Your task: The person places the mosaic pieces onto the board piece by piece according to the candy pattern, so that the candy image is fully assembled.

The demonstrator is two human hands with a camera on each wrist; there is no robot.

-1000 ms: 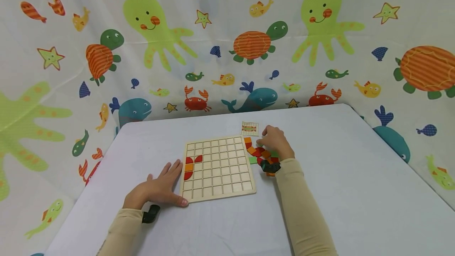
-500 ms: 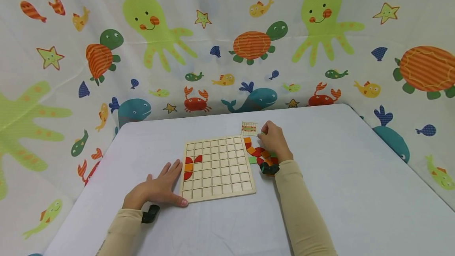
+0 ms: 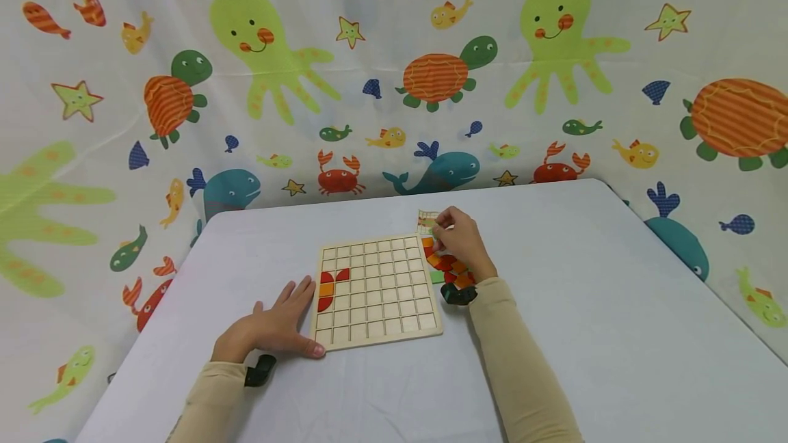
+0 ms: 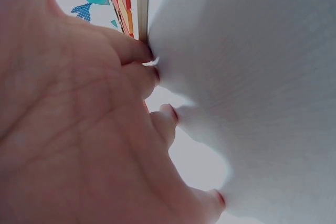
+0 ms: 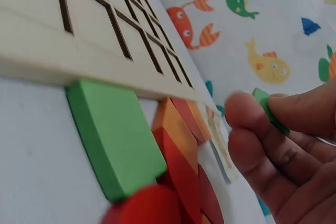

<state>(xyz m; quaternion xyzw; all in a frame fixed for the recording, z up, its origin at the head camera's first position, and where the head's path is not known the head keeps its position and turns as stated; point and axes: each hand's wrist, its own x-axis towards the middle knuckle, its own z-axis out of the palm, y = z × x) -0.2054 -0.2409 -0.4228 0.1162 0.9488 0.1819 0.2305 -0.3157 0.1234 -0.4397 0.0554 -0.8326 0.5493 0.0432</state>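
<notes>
Beside the left edge of a wooden grid board (image 3: 375,296) rests my left hand (image 3: 273,328), fingers spread and the thumb at the near corner. In the left wrist view its fingertips touch the white cloth by the board's edge. My right hand (image 3: 462,241) pinches a small green tile (image 5: 269,109) between thumb and fingers, above the far right corner of the board. Its fingers partly cover a small pattern card (image 3: 425,223). Several red pieces with curved edges and an orange tile (image 3: 327,289) lie in cells on the board's left side.
Under and near my right wrist lies a loose heap of red and orange tiles (image 3: 452,267). A green tile (image 5: 115,135) touches the board's right edge. Behind the white table (image 3: 615,306) hangs a curtain (image 3: 369,33) printed with sea animals.
My right hand has moved left with the green tile, from beside the pattern card to in front of it. The left hand and the board stay in place.
</notes>
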